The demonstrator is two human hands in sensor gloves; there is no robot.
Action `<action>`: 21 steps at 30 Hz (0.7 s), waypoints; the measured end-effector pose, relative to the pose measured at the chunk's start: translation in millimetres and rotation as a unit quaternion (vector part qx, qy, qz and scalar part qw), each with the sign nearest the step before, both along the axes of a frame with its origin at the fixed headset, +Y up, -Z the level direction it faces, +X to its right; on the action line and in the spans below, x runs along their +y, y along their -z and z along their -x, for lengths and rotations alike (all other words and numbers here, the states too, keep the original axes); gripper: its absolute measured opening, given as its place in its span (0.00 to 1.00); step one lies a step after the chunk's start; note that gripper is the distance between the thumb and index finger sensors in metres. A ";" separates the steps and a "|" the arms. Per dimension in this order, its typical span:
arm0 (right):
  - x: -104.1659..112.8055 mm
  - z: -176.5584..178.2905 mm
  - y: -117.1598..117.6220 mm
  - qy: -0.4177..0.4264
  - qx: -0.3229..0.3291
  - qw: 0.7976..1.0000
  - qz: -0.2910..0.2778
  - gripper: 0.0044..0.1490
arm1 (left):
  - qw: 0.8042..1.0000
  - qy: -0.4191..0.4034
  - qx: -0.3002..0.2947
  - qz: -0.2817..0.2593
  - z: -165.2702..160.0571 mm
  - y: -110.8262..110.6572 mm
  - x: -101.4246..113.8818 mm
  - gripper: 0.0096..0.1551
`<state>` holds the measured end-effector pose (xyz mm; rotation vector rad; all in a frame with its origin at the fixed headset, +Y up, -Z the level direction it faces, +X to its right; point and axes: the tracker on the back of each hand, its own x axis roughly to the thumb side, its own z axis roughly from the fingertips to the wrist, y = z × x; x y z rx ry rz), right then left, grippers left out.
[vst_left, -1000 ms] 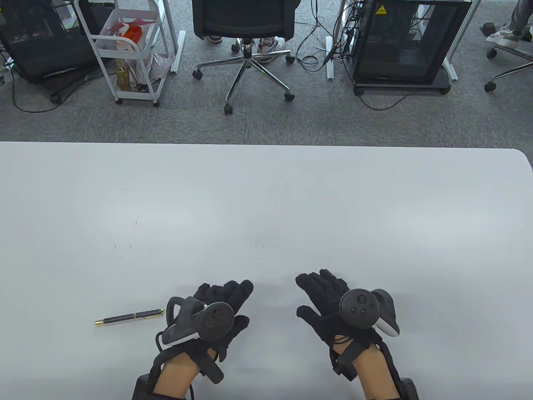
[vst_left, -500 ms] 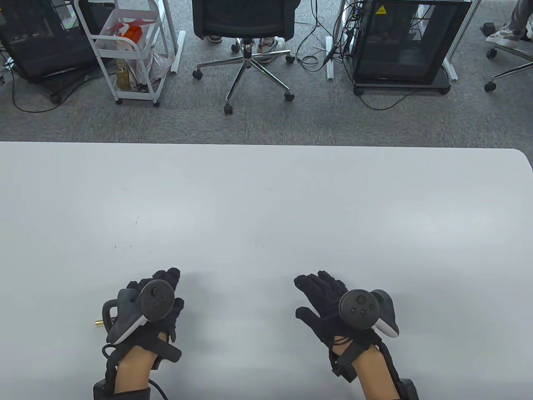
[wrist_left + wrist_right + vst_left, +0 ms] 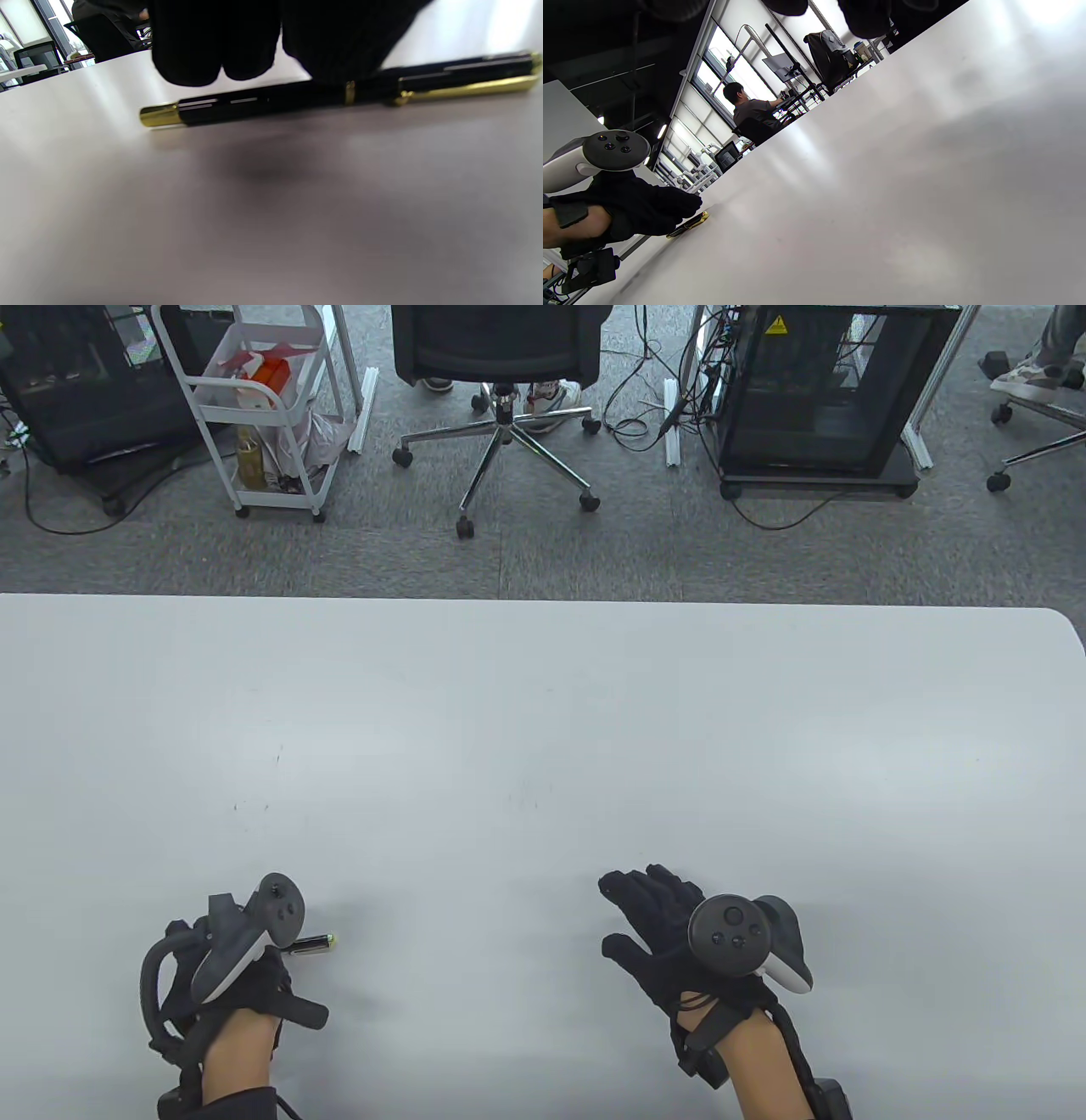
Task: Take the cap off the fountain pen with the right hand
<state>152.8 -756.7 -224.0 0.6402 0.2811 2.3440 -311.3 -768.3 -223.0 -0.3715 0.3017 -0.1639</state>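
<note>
The fountain pen (image 3: 271,99) is black with gold trim and lies flat on the white table (image 3: 543,712). Its cap (image 3: 462,78), with a gold clip, is still on. In the table view only the cap end (image 3: 312,942) pokes out from under my left hand (image 3: 254,963). My left hand's fingers (image 3: 191,51) hang down just behind the barrel, and one finger (image 3: 339,46) touches the pen near its gold ring. My right hand (image 3: 632,912) rests open and flat on the table, far to the right of the pen, holding nothing. The right wrist view shows my left hand (image 3: 632,207) over the cap end (image 3: 689,223).
The table's far edge (image 3: 543,598) runs across the middle of the table view. Beyond it, on the floor, stand an office chair (image 3: 501,356), a white cart (image 3: 263,407) and a black cabinet (image 3: 819,390).
My left hand has moved left from beside the pen's cap end to over the pen and come down on it. The pen has not moved. My right hand has stayed still.
</note>
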 end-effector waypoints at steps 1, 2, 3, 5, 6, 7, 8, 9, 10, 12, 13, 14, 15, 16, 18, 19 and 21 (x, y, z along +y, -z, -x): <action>0.0 0.1 -0.1 0.001 0.000 1.000 -0.001 0.47 | 1.000 0.010 0.001 0.010 0.8 -0.1 -3.2 0.36; -0.2 0.2 0.1 0.000 0.001 1.000 0.000 0.47 | 1.000 0.009 0.004 0.016 1.7 -0.1 -6.8 0.36; -0.5 0.1 0.5 -0.001 0.001 1.000 0.001 0.47 | 1.000 0.001 0.005 0.021 2.1 0.2 -9.1 0.37; -1.2 -0.5 0.6 0.002 -0.001 1.000 0.004 0.47 | 1.000 0.000 0.001 0.018 0.4 1.4 -10.2 0.37; -1.4 -0.8 0.5 0.002 -0.002 1.000 0.005 0.47 | 1.000 0.014 -0.009 0.018 -1.0 1.9 -10.8 0.37; -1.5 -0.8 0.5 0.001 -0.002 1.000 0.005 0.47 | 1.000 0.018 -0.013 0.017 -1.7 2.1 -11.2 0.36; -2.0 -0.6 0.9 -0.002 -0.001 1.000 0.007 0.47 | 1.000 0.018 -0.015 0.016 -2.4 2.3 -11.9 0.36; -2.1 -0.5 1.0 -0.002 0.000 1.000 0.008 0.47 | 1.000 0.018 -0.014 0.015 -2.7 2.5 -12.1 0.35; -2.4 -0.6 0.8 -0.001 -0.001 1.000 0.011 0.47 | 1.000 0.019 -0.014 0.014 -3.6 3.0 -12.8 0.34; -2.4 -0.6 0.5 0.000 -0.001 1.000 0.013 0.47 | 0.999 0.026 -0.021 0.008 -5.6 4.0 -12.7 0.33; -2.5 -0.3 0.6 -0.001 0.000 1.000 0.012 0.47 | 0.999 0.029 -0.024 0.005 -6.4 4.5 -12.5 0.32; -3.1 0.3 1.3 -0.004 0.001 1.000 0.012 0.47 | 0.999 0.031 -0.027 0.001 -7.3 5.1 -12.4 0.31; -3.7 0.5 1.7 -0.007 0.002 1.000 0.015 0.47 | 0.999 0.032 -0.028 -0.001 -8.2 5.7 -12.5 0.30; -4.3 0.5 1.8 -0.007 0.002 1.000 0.018 0.47 | 0.999 0.033 -0.030 -0.002 -8.8 5.9 -12.5 0.29; -5.0 0.3 1.0 -0.005 0.001 1.000 0.022 0.47 | 0.999 0.036 -0.036 -0.005 -9.5 6.2 -12.8 0.28; -4.9 0.4 0.7 -0.005 0.001 1.000 0.022 0.47 | 0.999 0.034 -0.039 -0.007 -8.9 6.3 -12.9 0.28; -5.1 0.9 1.9 -0.008 0.003 1.000 0.022 0.47 | 0.999 0.023 -0.037 -0.008 -7.4 6.1 -13.9 0.28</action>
